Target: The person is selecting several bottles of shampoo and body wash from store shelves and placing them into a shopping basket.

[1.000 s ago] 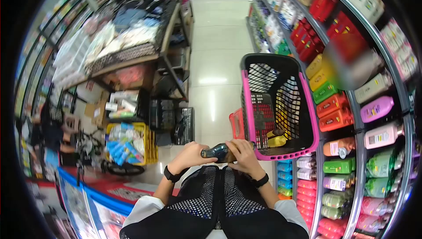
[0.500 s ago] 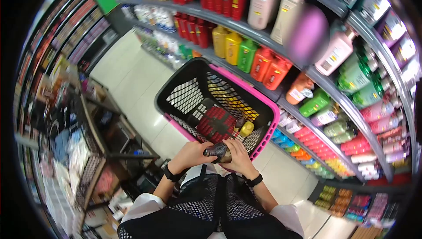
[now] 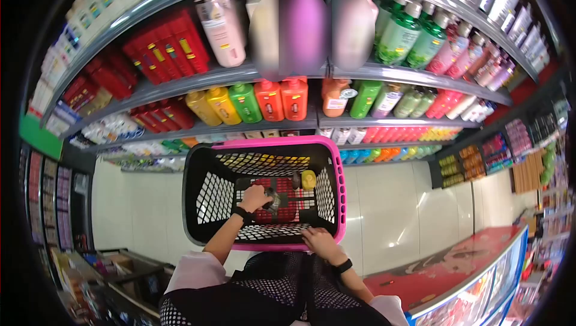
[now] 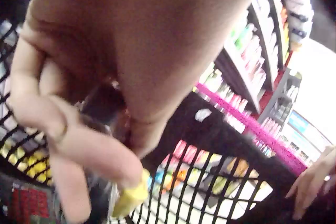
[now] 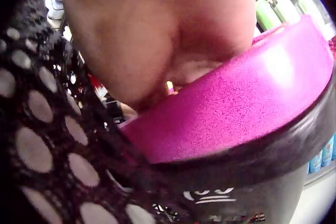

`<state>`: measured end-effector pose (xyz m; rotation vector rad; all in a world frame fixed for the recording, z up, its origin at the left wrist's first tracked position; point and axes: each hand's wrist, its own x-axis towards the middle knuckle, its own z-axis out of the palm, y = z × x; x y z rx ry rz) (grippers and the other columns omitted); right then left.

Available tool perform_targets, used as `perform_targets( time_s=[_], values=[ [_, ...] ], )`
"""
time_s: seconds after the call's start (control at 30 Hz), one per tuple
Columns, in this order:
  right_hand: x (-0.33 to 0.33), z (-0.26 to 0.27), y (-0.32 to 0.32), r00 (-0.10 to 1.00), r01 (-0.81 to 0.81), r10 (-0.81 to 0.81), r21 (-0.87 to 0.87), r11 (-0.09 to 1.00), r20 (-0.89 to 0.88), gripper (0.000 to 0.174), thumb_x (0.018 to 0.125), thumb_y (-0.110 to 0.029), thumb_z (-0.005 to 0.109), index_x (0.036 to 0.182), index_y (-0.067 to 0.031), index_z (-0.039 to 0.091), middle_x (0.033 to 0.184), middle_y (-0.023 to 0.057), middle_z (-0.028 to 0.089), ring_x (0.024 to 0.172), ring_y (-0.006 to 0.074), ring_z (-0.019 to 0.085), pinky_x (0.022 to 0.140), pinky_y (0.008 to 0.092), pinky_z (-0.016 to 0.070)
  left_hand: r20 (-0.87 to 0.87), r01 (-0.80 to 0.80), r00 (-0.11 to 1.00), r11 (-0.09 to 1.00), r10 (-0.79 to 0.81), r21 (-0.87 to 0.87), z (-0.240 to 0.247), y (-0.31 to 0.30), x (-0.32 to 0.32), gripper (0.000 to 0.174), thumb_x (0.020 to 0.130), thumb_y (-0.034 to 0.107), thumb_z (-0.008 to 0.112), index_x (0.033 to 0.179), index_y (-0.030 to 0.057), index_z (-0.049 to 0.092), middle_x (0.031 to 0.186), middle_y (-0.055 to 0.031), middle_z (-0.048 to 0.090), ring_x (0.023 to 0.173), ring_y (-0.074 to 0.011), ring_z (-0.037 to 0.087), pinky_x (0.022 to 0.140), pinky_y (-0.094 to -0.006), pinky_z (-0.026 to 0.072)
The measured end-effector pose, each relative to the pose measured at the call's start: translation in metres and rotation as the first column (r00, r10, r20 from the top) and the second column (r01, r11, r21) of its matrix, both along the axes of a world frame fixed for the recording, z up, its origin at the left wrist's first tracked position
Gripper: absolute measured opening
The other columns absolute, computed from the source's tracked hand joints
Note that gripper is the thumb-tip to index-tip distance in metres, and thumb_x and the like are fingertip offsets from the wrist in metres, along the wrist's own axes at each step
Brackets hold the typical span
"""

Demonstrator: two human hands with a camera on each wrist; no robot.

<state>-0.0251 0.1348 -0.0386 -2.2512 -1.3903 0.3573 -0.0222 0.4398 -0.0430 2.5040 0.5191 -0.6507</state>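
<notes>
Down inside the black shopping basket [image 3: 198,212], my left hand [image 3: 255,198] grips a dark bottle [image 3: 275,201] over the basket's floor. In the left wrist view its fingers [image 4: 100,153] bend around the bottle, partly hiding it. A yellow bottle [image 3: 308,179] and a small dark item [image 3: 296,180] lie at the basket's far right. My right hand [image 3: 321,243] rests on the near pink rim [image 3: 264,246], fingers [image 4: 307,190] loosely draped over it into the basket. In the right wrist view those fingertips are hidden behind the rim.
Shelves of bottles stand just beyond the basket, with orange bottles [image 3: 294,99] and green pump bottles [image 3: 401,37]. Tiled floor [image 3: 390,206] stretches to the right. A red-topped freezer [image 3: 444,266] is at lower right, a dark rack [image 3: 126,272] at lower left.
Both hands held the dark bottle near my body; the left has carried it down into the basket, while the right let go and moved to the rim. My view has swung to face the shelves.
</notes>
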Motion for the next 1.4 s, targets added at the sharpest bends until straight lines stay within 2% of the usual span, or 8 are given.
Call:
perform_targets(
  time_s=[0.23,0.3,0.7,0.87,0.93,1.1,1.3,1.4],
  values=[
    [-0.010,-0.006,0.020,0.954,0.295,-0.297,-0.055,0.954,-0.044,0.023,0.084,-0.012,0.055,0.105,-0.0067,0.059,0.092,0.0102,0.065,0.089,0.0269,0.065,0.081,0.0389,0.0508,0.138,0.153,0.981,0.982,-0.138,-0.106,-0.213,0.074,0.046,0.050,0.085,0.046,0.064,0.070,-0.0017,0.062,0.048,-0.0098,0.055,0.042,-0.0215,0.053,0.045,-0.0338,0.0504],
    [-0.007,-0.013,0.024,0.919,0.392,-0.393,-0.052,0.919,-0.020,0.023,0.083,-0.015,0.056,0.104,-0.0061,0.059,0.090,0.0101,0.064,0.086,0.0262,0.065,0.079,0.0385,0.0512,-0.093,-0.367,0.930,0.868,0.357,-0.334,-0.192,0.053,0.076,0.051,0.087,0.042,0.065,0.060,0.0015,0.051,0.052,-0.0101,0.049,0.038,-0.0232,0.044,0.045,-0.0381,0.0475],
    [0.010,-0.006,0.027,0.846,0.533,-0.534,0.042,0.845,0.006,0.025,0.078,-0.014,0.057,0.101,-0.0066,0.060,0.085,0.0099,0.063,0.080,0.0278,0.064,0.072,0.0391,0.0528,-0.256,-0.366,0.927,0.811,0.274,-0.456,-0.236,-0.002,0.160,0.053,0.095,0.028,0.057,0.127,-0.0124,0.045,0.086,-0.0263,0.067,0.066,-0.0278,0.070,0.047,-0.0346,0.0560],
    [0.019,-0.002,0.029,0.835,0.545,-0.550,0.106,0.831,0.019,0.021,0.078,-0.013,0.058,0.098,-0.0050,0.059,0.080,0.0109,0.061,0.075,0.0288,0.063,0.069,0.0406,0.0517,-0.203,-0.192,0.971,0.925,0.129,-0.329,-0.202,0.006,0.174,0.054,0.085,0.036,0.061,0.114,-0.0096,0.058,0.097,-0.0272,0.067,0.070,-0.0300,0.070,0.058,-0.0382,0.0554],
    [0.019,-0.013,0.034,0.861,0.504,-0.508,0.137,0.853,-0.007,0.022,0.079,-0.014,0.059,0.097,-0.0025,0.058,0.081,0.0121,0.061,0.076,0.0300,0.063,0.069,0.0409,0.0517,0.064,0.208,0.974,0.969,-0.218,0.133,-0.157,0.017,0.173,0.051,0.080,0.036,0.065,0.114,-0.0011,0.061,0.099,-0.0215,0.068,0.087,-0.0334,0.068,0.076,-0.0418,0.0533],
    [0.026,-0.011,0.032,0.828,0.555,-0.560,0.125,0.823,0.014,0.021,0.078,-0.014,0.060,0.095,-0.0018,0.058,0.079,0.0128,0.060,0.075,0.0306,0.063,0.068,0.0414,0.0515,0.536,0.343,0.832,0.625,0.144,-0.701,0.052,0.014,0.165,0.029,0.098,0.025,0.049,0.116,0.0043,0.058,0.095,-0.0089,0.067,0.084,-0.0136,0.063,0.077,-0.0285,0.0478],
    [0.032,-0.019,0.032,0.837,0.530,-0.544,0.164,0.832,0.053,0.014,0.081,-0.014,0.059,0.090,-0.0041,0.058,0.073,0.0120,0.060,0.070,0.0310,0.062,0.064,0.0412,0.0517,0.952,0.506,0.305,0.841,0.034,-0.192,0.283,0.014,0.082,0.029,0.098,0.018,0.038,0.104,-0.0013,0.059,0.090,-0.0105,0.061,0.081,-0.0192,0.058,0.079,-0.0326,0.0464],
    [0.041,-0.017,0.033,0.828,0.543,-0.557,0.157,0.825,0.067,0.011,0.081,-0.014,0.058,0.087,-0.0044,0.057,0.070,0.0129,0.059,0.068,0.0324,0.062,0.063,0.0425,0.0511,0.972,0.929,-0.048,0.367,0.228,-0.041,0.329,0.000,0.055,0.032,0.091,0.026,0.044,0.067,0.0100,0.059,0.056,-0.0095,0.056,0.065,-0.0253,0.058,0.067,-0.0379,0.0483]
  ],
)
